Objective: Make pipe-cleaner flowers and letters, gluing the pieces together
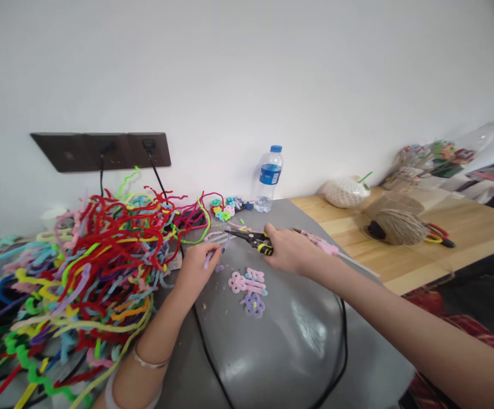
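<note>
My left hand pinches a short purple pipe cleaner over the grey table cover. My right hand is closed round the black and yellow handles of long-nose pliers. The jaws point left and their tips meet the upper end of the purple piece; whether they grip it I cannot tell. Just in front of the hands lie a pink pipe-cleaner flower, a purple one with a yellow centre, and a small pink piece with light blue tips.
A big tangled heap of coloured pipe cleaners fills the left side. A water bottle stands by the wall near finished flowers. Black cable crosses the grey cover. On the wooden table lie twine and scissors.
</note>
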Demonstrator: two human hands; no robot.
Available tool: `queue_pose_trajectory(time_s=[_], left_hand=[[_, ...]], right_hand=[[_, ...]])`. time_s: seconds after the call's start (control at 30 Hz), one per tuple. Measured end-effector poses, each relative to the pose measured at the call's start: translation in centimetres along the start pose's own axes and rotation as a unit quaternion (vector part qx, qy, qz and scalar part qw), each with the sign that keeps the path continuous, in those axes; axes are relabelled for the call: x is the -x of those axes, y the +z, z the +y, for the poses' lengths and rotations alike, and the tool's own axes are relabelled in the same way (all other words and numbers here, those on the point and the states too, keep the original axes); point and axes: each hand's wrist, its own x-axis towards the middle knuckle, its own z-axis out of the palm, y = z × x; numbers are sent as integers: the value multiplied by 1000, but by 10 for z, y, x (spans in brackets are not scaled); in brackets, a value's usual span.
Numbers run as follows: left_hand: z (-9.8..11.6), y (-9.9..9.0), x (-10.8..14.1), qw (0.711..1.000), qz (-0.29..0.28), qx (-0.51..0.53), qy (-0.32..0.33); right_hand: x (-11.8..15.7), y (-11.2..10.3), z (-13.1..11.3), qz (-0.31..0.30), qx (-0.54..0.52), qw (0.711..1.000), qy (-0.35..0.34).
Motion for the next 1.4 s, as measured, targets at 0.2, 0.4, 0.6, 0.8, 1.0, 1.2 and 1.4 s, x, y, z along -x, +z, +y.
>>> queue_pose_trajectory(time_s=[0.2, 0.4, 0.6, 0.8, 1.0, 1.2, 1.4], left_hand=[[0, 0, 1, 1000, 2, -13, 4], [0, 0, 1, 1000, -12, -17, -3], [-2, 1, 1, 1000, -9, -21, -3], [-2, 0, 0, 1000, -12, -20, -8], [-1, -1, -2, 1000, 9, -15, -19], [-3, -2, -2, 999, 14, -18, -29], [-2, -3, 0, 999, 37, 4, -35]], right_hand=[[-1, 0, -1, -6, 3, 1000, -6], [-2, 2, 3, -12, -11, 1000, 3], [-1, 1, 5, -10, -5, 1000, -7], [-1, 3, 8, 5, 0, 1000, -6], [-4, 9, 10, 7, -16, 1000, -3], [-8, 15, 9, 3, -51, 999, -12], [-12, 7, 14, -25, -124, 992, -7]])
